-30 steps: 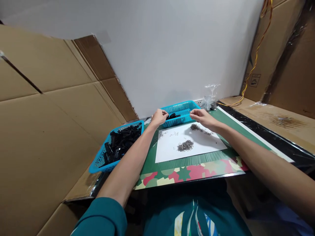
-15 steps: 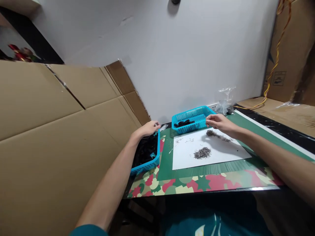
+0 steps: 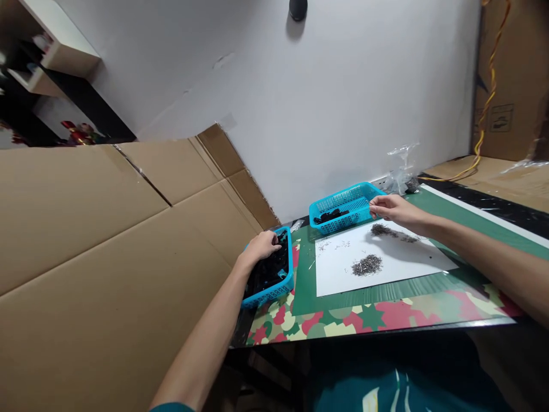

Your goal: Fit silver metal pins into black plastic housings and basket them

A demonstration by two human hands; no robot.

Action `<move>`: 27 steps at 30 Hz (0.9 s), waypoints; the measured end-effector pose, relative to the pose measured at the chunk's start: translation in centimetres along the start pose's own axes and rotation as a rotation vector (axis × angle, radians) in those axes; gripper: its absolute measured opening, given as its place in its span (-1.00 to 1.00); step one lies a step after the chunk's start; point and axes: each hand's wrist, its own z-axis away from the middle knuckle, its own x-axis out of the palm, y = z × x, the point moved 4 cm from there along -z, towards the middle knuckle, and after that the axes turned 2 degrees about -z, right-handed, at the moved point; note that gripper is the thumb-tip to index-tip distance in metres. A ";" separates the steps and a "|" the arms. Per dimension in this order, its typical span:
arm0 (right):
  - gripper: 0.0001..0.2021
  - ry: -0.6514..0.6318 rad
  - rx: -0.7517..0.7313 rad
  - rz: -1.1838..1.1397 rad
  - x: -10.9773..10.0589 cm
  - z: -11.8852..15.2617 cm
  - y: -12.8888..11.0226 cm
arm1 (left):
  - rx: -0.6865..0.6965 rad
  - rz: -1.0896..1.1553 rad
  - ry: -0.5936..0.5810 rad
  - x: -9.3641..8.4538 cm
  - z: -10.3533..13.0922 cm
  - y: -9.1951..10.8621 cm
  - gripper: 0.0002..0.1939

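Observation:
My left hand (image 3: 265, 245) reaches into the left blue plastic basket (image 3: 290, 269), fingers curled down at the black pieces (image 3: 270, 269) in it; whether it grips one is hidden. Above the white sheet (image 3: 332, 280), near the front right corner of the back blue basket (image 3: 316, 224), my right hand (image 3: 392, 209) is closed in a pinch. What sits between its fingertips is too small to name. Below lie a heap of tiny metal pieces (image 3: 367, 265) and a looser, elongated heap (image 3: 381, 230).
A few black pieces (image 3: 331, 216) lie in the back basket. Clear plastic bags (image 3: 401, 182) stand behind it against the wall. A cardboard panel (image 3: 107, 246) borders the left side. The green mat (image 3: 305, 286) lies over a patterned cover (image 3: 338, 329) at the table's front edge.
My left hand has moved from the left basket's far end down over its black pieces. My right hand keeps its pinch above the sheet. The whole view has shifted a little.

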 end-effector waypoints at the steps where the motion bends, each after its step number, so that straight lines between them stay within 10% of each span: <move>1: -0.43 0.002 0.001 0.002 -0.1 0.0 0.1 | -0.008 -0.002 0.004 0.0 0.1 0.1 -0.91; 20: -0.44 -0.111 -0.042 0.047 1.7 1.1 -1.7 | -0.279 0.363 0.489 -5.4 1.8 2.1 -0.73; 27: -0.50 -0.125 -0.100 0.037 2.5 1.3 -2.4 | 0.152 1.252 0.022 -3.6 1.2 11.4 -0.54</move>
